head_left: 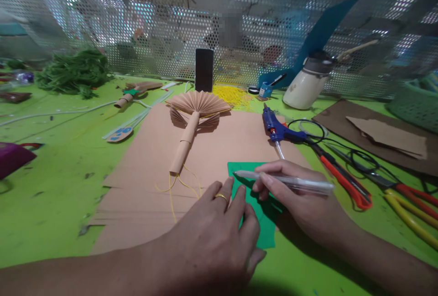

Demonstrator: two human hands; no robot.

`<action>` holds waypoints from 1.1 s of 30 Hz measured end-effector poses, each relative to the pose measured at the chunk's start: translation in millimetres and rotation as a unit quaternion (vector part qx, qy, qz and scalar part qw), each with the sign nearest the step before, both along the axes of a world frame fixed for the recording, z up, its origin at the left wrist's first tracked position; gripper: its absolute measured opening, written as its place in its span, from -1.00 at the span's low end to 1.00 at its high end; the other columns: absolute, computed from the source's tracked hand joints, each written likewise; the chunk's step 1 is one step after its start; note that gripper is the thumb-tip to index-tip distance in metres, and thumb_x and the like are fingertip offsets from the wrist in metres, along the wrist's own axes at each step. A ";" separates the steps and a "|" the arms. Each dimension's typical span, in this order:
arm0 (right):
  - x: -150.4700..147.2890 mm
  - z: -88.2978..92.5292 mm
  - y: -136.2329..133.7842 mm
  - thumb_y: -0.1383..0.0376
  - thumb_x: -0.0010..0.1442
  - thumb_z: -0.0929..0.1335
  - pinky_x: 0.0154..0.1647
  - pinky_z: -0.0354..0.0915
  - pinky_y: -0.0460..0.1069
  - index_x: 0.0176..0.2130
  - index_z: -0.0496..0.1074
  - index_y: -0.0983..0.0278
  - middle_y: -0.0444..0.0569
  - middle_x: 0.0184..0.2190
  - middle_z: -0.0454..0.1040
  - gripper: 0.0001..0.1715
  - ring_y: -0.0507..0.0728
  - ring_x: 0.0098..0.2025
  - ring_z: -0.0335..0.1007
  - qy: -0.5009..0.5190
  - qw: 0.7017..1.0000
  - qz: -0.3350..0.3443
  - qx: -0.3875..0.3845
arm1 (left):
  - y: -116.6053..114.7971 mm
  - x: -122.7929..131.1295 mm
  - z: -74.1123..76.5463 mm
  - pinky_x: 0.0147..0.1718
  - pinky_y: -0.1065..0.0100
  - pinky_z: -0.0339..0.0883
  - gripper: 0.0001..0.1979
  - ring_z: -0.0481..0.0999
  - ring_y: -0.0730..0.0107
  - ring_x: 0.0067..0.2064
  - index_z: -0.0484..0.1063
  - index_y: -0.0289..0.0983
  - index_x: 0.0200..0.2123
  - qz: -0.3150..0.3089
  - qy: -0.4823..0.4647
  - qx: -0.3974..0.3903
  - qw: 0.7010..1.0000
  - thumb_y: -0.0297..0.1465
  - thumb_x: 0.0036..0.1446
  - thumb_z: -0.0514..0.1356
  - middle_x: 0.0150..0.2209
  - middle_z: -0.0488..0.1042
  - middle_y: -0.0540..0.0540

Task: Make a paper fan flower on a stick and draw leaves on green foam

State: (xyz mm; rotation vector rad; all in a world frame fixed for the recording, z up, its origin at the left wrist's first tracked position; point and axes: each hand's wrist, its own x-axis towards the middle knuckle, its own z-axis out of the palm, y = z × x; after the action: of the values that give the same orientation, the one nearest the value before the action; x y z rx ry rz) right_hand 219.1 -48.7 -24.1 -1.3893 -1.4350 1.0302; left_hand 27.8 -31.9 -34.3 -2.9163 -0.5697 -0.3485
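My left hand (pixel 215 236) lies flat with fingers spread on a green sheet of paper (pixel 263 223), pressing it onto the tan paper sheets (pixel 143 182). A gold ring sits on one finger. My right hand (pixel 294 200) is closed around a clear pen (pixel 284 180), held level above the green sheet with its tip pointing left. A folded tan paper fan with a rolled handle and yellow strings (pixel 193 120) lies just beyond my hands.
A blue glue gun (pixel 275 129), orange-handled scissors (pixel 345 179) and yellow-handled pliers (pixel 410 216) lie at the right. Brown cardboard (pixel 383 134), a white jug (pixel 306 84), a black phone (pixel 204 70), yellow shreds (pixel 232 95) and green fibre (pixel 73 72) sit farther back before a perforated screen.
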 end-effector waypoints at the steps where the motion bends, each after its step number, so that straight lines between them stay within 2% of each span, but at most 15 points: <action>1: -0.1 0.0 0.2 0.17 0.23 0.36 -0.35 0.42 -0.07 -0.26 0.49 0.25 -0.05 -0.41 0.56 -0.80 0.06 -0.40 0.47 0.000 1.000 -0.002 0.001 | -0.4 0.1 -0.1 -0.14 -0.17 0.44 -0.59 0.50 -0.27 0.00 0.45 -0.44 -0.13 0.001 -0.004 0.006 1.000 -0.19 0.27 0.04 -0.10 0.52 -0.49; 4: 0.0 0.5 0.5 0.17 0.23 0.36 -0.35 0.41 -0.06 -0.26 0.49 0.25 -0.05 -0.42 0.56 -0.80 0.06 -0.40 0.47 0.000 1.000 -0.007 0.005 | -1.6 -0.3 0.0 -0.14 -0.18 0.43 -0.62 0.51 -0.28 -0.02 0.46 -0.44 -0.16 0.001 -0.013 0.024 1.000 -0.21 0.26 0.07 -0.10 0.52 -0.49; 9: -0.3 2.7 0.7 0.18 0.23 0.36 -0.37 0.41 -0.08 -0.25 0.50 0.26 -0.05 -0.42 0.55 -0.80 0.05 -0.41 0.45 -0.007 1.000 -0.011 0.002 | -2.0 -2.7 1.1 -0.05 -0.20 0.38 -0.59 0.51 -0.21 0.00 0.46 -0.43 -0.09 -0.009 -0.010 0.012 1.000 -0.20 0.28 0.06 -0.07 0.53 -0.45; 17: -1.0 1.0 2.6 0.19 0.22 0.37 -0.38 0.40 -0.10 -0.22 0.51 0.25 -0.04 -0.40 0.57 -0.80 0.04 -0.40 0.46 -0.007 1.000 -0.011 0.010 | -3.9 -1.1 9.6 -0.12 -0.14 0.43 -0.59 0.49 -0.19 0.01 0.44 -0.45 -0.07 0.009 0.020 -0.017 1.000 -0.20 0.29 0.05 -0.10 0.52 -0.46; 21: -0.1 1.1 1.5 0.18 0.22 0.36 -0.38 0.40 -0.10 -0.23 0.51 0.25 -0.06 -0.41 0.56 -0.80 0.04 -0.41 0.45 -0.009 1.000 -0.010 0.013 | -4.2 0.1 11.0 -0.09 -0.14 0.41 -0.62 0.47 -0.18 0.04 0.45 -0.41 -0.09 0.008 0.029 -0.032 0.999 -0.22 0.29 0.05 -0.08 0.51 -0.44; 33: 0.5 1.1 0.5 0.14 0.22 0.36 -0.39 0.41 -0.10 -0.25 0.51 0.24 -0.04 -0.40 0.57 -0.77 0.04 -0.41 0.46 -0.010 1.000 -0.009 0.002 | -1.3 -0.2 4.2 -0.12 -0.10 0.44 -0.62 0.53 -0.16 -0.05 0.45 -0.40 -0.13 0.001 0.007 0.008 1.000 -0.19 0.26 0.09 -0.12 0.54 -0.40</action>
State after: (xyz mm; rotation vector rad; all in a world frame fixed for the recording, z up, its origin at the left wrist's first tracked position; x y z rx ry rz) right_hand 219.6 -48.2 -23.0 -1.4104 -1.4358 1.0059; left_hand 27.6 -33.1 -30.1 -2.9000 -0.5657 -0.3316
